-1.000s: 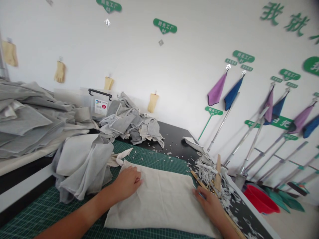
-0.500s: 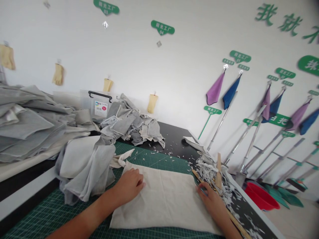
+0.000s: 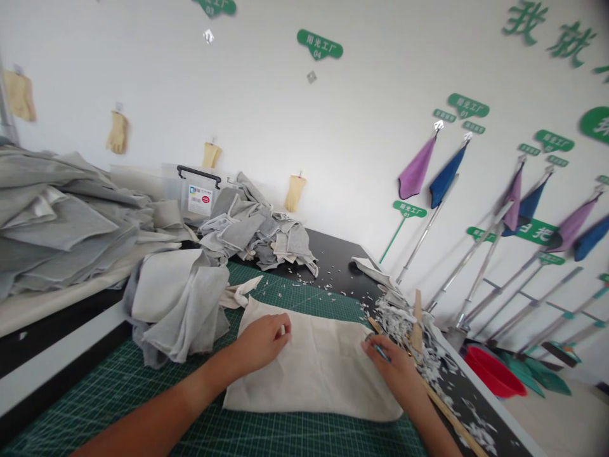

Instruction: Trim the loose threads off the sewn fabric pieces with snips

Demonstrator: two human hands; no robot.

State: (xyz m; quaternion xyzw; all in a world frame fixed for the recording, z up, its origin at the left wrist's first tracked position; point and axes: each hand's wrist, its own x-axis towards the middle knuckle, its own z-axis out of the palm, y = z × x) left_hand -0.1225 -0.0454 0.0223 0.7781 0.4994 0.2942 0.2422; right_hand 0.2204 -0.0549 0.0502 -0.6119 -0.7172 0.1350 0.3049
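A pale off-white cloth (image 3: pixel 318 374) lies on the green cutting mat (image 3: pixel 304 435), its right side drawn in and slightly rumpled. My left hand (image 3: pixel 261 343) is over its upper left part, fingers curled towards the thumb. Whether those fingertips pinch any fabric is hidden. At the cloth's right edge, my right hand (image 3: pixel 392 368) is closed around a small tool with a blue-teal handle (image 3: pixel 379 349). The tool's working end cannot be made out. A folded bundle of grey and white cloth (image 3: pixel 178 304) sits left of my left hand.
Stacked grey cloths (image 3: pixel 61 222) fill the left side. A crumpled cloth pile (image 3: pixel 259 228) lies farther back, beside a clear storage box (image 3: pixel 190 200). Along the right table edge are shredded scraps (image 3: pixel 399 324) and a wooden strip (image 3: pixel 417 320). A red basin (image 3: pixel 492 371) stands beyond.
My right hand has moved left, and the cloth's right side and lower right corner have come inward with it. My left hand's fingers have curled more. The view has shifted slightly.
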